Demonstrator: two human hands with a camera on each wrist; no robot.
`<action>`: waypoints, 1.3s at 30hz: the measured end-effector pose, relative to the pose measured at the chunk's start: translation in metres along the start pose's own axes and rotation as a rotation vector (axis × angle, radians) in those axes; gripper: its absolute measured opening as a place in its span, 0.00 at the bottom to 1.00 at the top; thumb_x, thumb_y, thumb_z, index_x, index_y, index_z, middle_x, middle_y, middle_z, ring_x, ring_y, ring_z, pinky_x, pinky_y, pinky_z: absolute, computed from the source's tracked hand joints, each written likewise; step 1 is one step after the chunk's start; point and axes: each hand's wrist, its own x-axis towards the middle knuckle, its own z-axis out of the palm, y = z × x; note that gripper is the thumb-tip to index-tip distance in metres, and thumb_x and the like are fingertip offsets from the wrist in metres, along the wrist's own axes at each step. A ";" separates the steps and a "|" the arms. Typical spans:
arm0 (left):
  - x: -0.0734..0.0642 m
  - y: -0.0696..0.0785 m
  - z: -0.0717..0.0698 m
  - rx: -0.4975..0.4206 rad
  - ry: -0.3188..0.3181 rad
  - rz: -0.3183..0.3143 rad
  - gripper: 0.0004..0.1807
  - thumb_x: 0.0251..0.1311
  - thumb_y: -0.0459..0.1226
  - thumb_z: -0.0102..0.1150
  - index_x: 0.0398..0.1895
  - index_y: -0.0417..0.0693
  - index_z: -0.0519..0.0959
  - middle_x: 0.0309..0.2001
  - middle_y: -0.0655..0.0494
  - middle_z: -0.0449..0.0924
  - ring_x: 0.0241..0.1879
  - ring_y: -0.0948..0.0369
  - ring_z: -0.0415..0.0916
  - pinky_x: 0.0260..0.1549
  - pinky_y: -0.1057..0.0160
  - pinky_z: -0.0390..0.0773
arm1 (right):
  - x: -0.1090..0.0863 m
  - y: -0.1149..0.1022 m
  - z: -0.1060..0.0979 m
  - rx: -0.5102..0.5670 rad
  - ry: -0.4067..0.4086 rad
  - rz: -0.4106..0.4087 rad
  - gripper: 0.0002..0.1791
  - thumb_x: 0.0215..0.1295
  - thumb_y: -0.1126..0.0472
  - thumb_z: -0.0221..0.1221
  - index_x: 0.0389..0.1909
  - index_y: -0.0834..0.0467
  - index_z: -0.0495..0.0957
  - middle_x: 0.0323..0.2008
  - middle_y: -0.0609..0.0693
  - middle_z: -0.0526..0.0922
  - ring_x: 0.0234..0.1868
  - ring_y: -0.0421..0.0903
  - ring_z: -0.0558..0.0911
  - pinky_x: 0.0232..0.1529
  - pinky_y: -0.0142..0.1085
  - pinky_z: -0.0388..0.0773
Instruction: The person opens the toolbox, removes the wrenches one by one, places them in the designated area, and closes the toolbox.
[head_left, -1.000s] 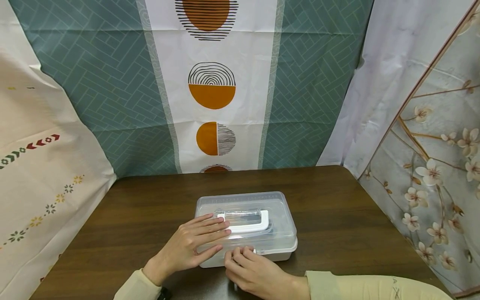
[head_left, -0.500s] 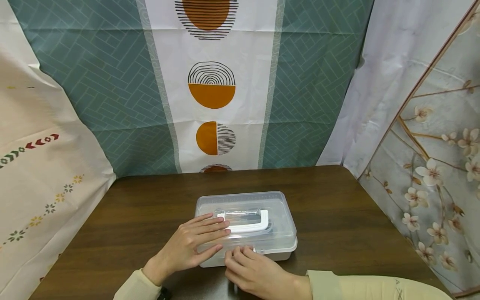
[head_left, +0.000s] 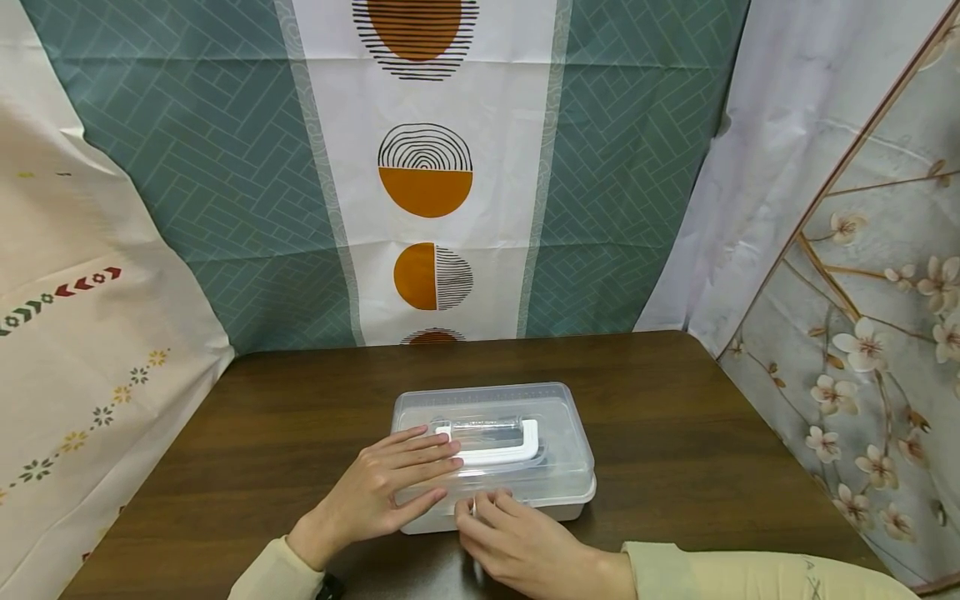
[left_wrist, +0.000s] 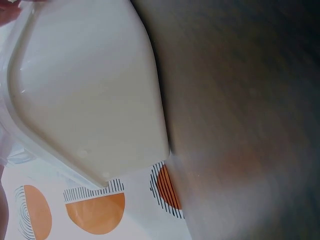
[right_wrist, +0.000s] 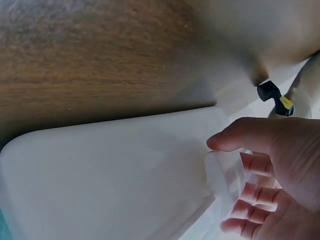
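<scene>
A plastic storage box point(head_left: 562, 487) with a clear lid and a white carry handle point(head_left: 495, 455) sits on the table, its lid down. My left hand point(head_left: 390, 479) rests on the left part of the lid with straight, spread fingers, fingertips touching the handle's left end. At the middle of the box's front, my right hand point(head_left: 525, 537) has curled fingers around a small white latch point(right_wrist: 222, 175). In the right wrist view its thumb presses the latch edge while the other fingers lie behind. Only the pale box wall point(left_wrist: 95, 95) shows large in the left wrist view.
The dark brown wooden table point(head_left: 675, 450) extends around the box. A patterned green and white cloth point(head_left: 442, 192) hangs behind it. More printed cloths hang at the left point(head_left: 97, 333) and right point(head_left: 862, 375) sides.
My right hand has shifted slightly to the right, its fingers still at the front latch. My left hand and the box keep their places.
</scene>
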 end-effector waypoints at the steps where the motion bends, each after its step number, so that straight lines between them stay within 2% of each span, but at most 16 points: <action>1: 0.000 0.000 0.000 -0.001 0.001 0.001 0.20 0.75 0.45 0.60 0.63 0.46 0.84 0.60 0.50 0.85 0.59 0.52 0.83 0.70 0.53 0.70 | 0.000 0.000 0.000 0.003 0.003 0.002 0.18 0.77 0.59 0.42 0.51 0.54 0.81 0.54 0.51 0.76 0.46 0.47 0.75 0.46 0.34 0.73; 17: -0.001 0.000 0.000 -0.005 -0.008 -0.014 0.20 0.75 0.45 0.59 0.63 0.47 0.84 0.61 0.51 0.84 0.59 0.53 0.83 0.70 0.53 0.70 | -0.002 -0.003 0.004 0.001 0.060 0.014 0.26 0.80 0.63 0.32 0.50 0.54 0.83 0.54 0.53 0.77 0.49 0.48 0.78 0.50 0.38 0.78; 24: -0.001 0.001 0.000 0.006 -0.005 -0.010 0.20 0.75 0.45 0.60 0.63 0.47 0.84 0.61 0.52 0.84 0.59 0.54 0.83 0.68 0.52 0.72 | 0.001 -0.006 0.003 0.008 0.054 0.037 0.24 0.80 0.62 0.34 0.49 0.56 0.82 0.52 0.53 0.77 0.47 0.49 0.77 0.48 0.37 0.76; 30: 0.001 0.000 0.000 -0.002 0.002 0.001 0.20 0.74 0.45 0.60 0.62 0.46 0.84 0.60 0.51 0.84 0.59 0.53 0.83 0.69 0.52 0.72 | 0.001 -0.004 0.001 0.005 0.059 0.032 0.25 0.79 0.63 0.33 0.47 0.54 0.82 0.51 0.53 0.76 0.46 0.49 0.77 0.48 0.37 0.77; 39: 0.000 0.000 0.000 0.002 0.005 -0.001 0.19 0.75 0.45 0.60 0.62 0.47 0.84 0.60 0.51 0.85 0.58 0.53 0.83 0.68 0.52 0.72 | -0.001 0.000 -0.003 0.007 0.081 0.034 0.24 0.79 0.63 0.33 0.47 0.53 0.80 0.55 0.55 0.79 0.50 0.49 0.78 0.51 0.39 0.78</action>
